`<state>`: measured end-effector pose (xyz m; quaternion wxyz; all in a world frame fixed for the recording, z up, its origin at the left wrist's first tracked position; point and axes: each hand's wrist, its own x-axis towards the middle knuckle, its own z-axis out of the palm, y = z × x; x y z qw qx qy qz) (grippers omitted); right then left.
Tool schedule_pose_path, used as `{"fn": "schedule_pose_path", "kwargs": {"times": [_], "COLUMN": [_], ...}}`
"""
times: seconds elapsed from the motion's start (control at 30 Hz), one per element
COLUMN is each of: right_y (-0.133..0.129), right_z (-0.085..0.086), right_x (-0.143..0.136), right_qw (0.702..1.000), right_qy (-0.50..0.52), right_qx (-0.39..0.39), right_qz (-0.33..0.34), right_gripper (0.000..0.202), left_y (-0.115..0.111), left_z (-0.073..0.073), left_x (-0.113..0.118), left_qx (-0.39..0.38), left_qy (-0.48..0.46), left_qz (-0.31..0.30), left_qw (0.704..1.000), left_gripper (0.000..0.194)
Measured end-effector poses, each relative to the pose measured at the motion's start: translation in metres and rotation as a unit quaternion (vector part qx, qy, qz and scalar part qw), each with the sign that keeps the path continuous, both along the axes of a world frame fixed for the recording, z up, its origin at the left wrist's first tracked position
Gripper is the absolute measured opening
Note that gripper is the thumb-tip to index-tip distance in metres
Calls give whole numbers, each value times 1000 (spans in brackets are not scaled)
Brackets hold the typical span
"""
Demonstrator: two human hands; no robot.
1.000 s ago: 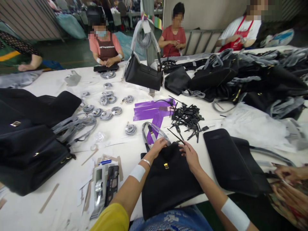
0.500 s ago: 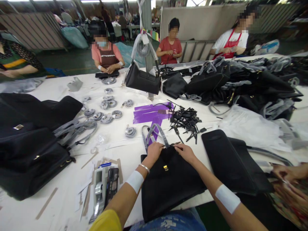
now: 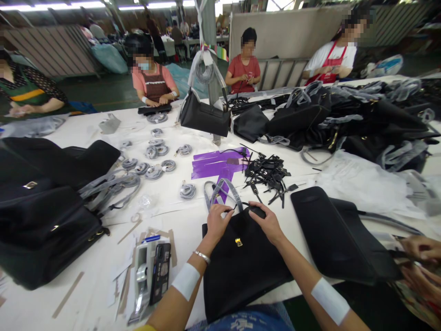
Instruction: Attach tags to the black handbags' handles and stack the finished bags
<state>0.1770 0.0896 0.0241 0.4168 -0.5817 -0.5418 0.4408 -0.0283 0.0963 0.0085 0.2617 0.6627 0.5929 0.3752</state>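
Note:
A black handbag [image 3: 248, 271] with a gold clasp [image 3: 238, 242] lies at the table edge in front of me. Its plastic-wrapped handle [image 3: 230, 186] arches up beyond its top edge. My left hand [image 3: 217, 223] is left of the handle base, thumb and fingertips pinching the end of a thin black strap [image 3: 244, 204]. To the right of the handle, my right hand [image 3: 268, 224] grips a flat black leather tag [image 3: 257, 211] that appears joined to this strap. Beyond the handle is a heap of similar black straps [image 3: 267, 172].
Purple tape strips [image 3: 213, 165] lie on the white table. A tape dispenser [image 3: 140, 271] and a phone [image 3: 161, 271] sit to my left. Black bags [image 3: 44, 230] are at far left, another bag [image 3: 337, 234] at right beside a co-worker's hands [image 3: 422, 257]. Wrapped coils [image 3: 154, 171] lie farther back.
My hands have turned slightly and the fingers have shifted; the black tag now shows under my right hand. The co-worker's hands at right have moved a little.

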Motion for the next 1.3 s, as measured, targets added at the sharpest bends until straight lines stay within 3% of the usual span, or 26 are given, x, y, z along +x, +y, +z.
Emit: {"fn": "schedule_pose_path", "kwargs": {"times": [0.13, 0.27, 0.4, 0.6, 0.73, 0.83, 1.07, 1.2, 1.3], "right_y": [5, 10, 16, 17, 15, 13, 14, 16, 17], "right_z": [0, -12, -19, -16, -18, -19, -20, -26, -29], "right_x": [-5, -6, -6, -8, -8, -11, -24, -24, -19], "right_qw": [999, 1000, 997, 976, 962, 961, 945, 920, 900], "right_qy": [22, 10, -69, -157, -183, -184, -219, -252, -266], "right_qx": [16, -7, 30, 122, 198, 204, 242, 296, 331], "right_qz": [22, 5, 18, 93, 53, 30, 1, 47, 103], "right_gripper": [36, 37, 35, 25, 22, 22, 25, 31, 33], "left_y": [-1, 4, 9, 16, 19, 20, 15, 14, 15], "left_z": [6, 7, 5, 3, -7, -13, 1, 2, -2], "left_x": [14, 24, 30, 30, 27, 27, 34, 34, 28], "left_qx": [-11, -41, -82, -89, -115, -157, -203, -245, -267], "left_qy": [-95, -152, -192, -197, -240, -267, -368, -430, -419], "left_qz": [-66, -78, -61, -36, 8, 8, 22, 71, 78], "left_qw": [993, 984, 976, 976, 964, 951, 907, 866, 864], "left_gripper": [18, 18, 22, 22, 27, 31, 27, 28, 33]}}
